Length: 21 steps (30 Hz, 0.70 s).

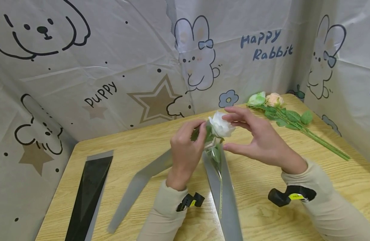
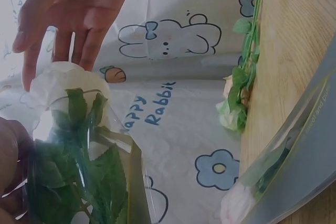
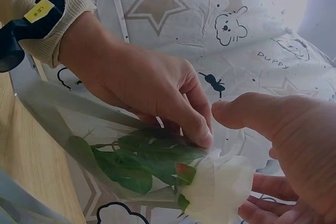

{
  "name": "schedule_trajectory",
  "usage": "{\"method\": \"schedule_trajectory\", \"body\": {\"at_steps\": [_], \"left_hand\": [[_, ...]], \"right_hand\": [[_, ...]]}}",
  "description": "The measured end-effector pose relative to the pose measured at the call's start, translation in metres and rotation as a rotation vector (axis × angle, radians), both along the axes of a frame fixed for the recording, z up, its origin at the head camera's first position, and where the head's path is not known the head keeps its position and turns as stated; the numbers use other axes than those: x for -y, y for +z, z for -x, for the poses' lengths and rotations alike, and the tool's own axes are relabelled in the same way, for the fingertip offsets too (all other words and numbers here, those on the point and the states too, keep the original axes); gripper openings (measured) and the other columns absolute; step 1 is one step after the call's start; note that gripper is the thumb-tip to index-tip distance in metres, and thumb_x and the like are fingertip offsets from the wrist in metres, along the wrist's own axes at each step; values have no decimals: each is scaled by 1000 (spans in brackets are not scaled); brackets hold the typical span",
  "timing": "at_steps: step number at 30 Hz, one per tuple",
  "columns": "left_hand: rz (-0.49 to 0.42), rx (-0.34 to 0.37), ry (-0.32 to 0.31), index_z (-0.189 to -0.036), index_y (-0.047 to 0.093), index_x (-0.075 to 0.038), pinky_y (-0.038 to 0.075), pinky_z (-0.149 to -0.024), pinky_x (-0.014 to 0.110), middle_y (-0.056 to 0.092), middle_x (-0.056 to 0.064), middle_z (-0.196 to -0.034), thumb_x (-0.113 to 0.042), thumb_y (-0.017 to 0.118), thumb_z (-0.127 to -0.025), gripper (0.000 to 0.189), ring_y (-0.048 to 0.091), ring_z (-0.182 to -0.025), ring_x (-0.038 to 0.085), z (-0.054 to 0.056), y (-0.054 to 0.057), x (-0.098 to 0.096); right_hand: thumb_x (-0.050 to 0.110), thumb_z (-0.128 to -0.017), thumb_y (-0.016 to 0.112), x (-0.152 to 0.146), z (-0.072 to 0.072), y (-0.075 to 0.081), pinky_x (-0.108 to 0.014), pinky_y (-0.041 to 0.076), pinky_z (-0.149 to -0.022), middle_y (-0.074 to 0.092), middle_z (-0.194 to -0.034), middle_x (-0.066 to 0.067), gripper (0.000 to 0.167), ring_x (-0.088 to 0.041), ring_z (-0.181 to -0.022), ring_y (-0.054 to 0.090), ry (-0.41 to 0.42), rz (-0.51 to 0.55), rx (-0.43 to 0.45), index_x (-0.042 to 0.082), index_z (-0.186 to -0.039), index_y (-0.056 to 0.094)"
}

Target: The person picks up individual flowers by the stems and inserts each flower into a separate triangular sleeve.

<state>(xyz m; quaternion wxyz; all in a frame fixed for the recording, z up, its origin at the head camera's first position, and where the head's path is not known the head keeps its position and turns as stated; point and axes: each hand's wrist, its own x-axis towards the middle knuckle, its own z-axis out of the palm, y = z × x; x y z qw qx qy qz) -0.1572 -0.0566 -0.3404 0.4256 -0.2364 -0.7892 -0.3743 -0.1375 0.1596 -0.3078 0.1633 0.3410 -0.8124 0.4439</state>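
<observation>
A white rose (image 1: 222, 124) with green leaves (image 3: 136, 156) stands out of the top of a clear-fronted, grey flower sleeve (image 1: 230, 197). My left hand (image 1: 186, 144) pinches the sleeve's upper edge beside the bloom, as the right wrist view shows. On the other side, my right hand (image 1: 260, 137) has its fingers and thumb spread, the fingertips at the white petals and the thumb apart below them. The stem's lower part inside the sleeve is hard to make out.
A green rose (image 1: 256, 98) and a peach rose (image 1: 274, 99) lie at the back right. Left of my arms are a bent grey sleeve (image 1: 136, 184) and a black sleeve (image 1: 88, 194). A pale pink bloom (image 2: 236, 204) shows low in the left wrist view. Printed cloth (image 1: 136, 40) walls the wooden table.
</observation>
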Motion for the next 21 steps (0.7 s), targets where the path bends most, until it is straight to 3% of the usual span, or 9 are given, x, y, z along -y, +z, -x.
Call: {"method": "schedule_trajectory", "body": {"at_steps": [6,13,21], "left_hand": [[-2,-12,0,-97,77,-1,65,-74,29,79,13,-90,-7,68,-98,11,77,-79,21,-1,0,-1],[-34,-36,16,-97,77,-1,66,-73,33,80,13,-90,-8,69,-98,11,78,-80,22,-3,4,1],[16,-38,26,-95,77,-1,65,-71,31,79,12,-87,-8,71,-97,10,77,-78,21,-5,5,-2]], "right_hand": [[2,-74,92,3,-2,-1,-16,49,-111,67,-133,-13,91,-7,-125,63,1,-11,-5,8,-152,44],[4,-76,91,7,-4,-2,-16,48,-112,66,-135,-13,89,-23,-127,65,8,-29,12,7,-151,44],[5,-77,90,11,-5,-5,-18,49,-111,64,-136,-14,87,-26,-128,63,11,-39,40,7,-151,44]]}}
